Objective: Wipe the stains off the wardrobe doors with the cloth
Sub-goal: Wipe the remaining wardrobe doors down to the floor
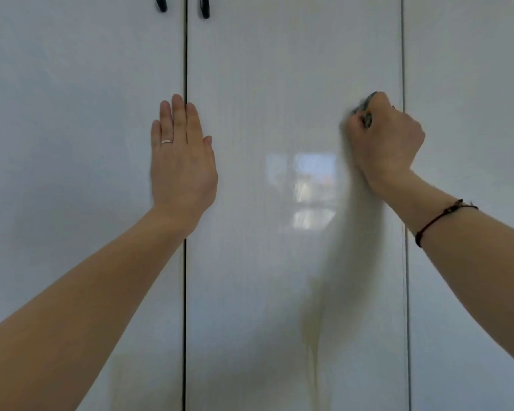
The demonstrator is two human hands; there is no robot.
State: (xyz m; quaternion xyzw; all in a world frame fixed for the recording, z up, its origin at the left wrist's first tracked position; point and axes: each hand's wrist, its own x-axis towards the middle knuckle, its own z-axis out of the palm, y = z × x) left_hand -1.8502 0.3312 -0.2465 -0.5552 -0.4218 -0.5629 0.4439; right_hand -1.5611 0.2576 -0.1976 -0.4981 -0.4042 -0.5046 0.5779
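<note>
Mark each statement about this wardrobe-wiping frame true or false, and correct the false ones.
1. The left hand lies flat across the seam between two doors. True.
2. Two dark handles show at the top. True.
3. The right hand is open and empty. False: it grips a grey cloth.
4. The cloth hangs from a handle. False: the right hand holds it against the middle door, near that door's right edge.
</note>
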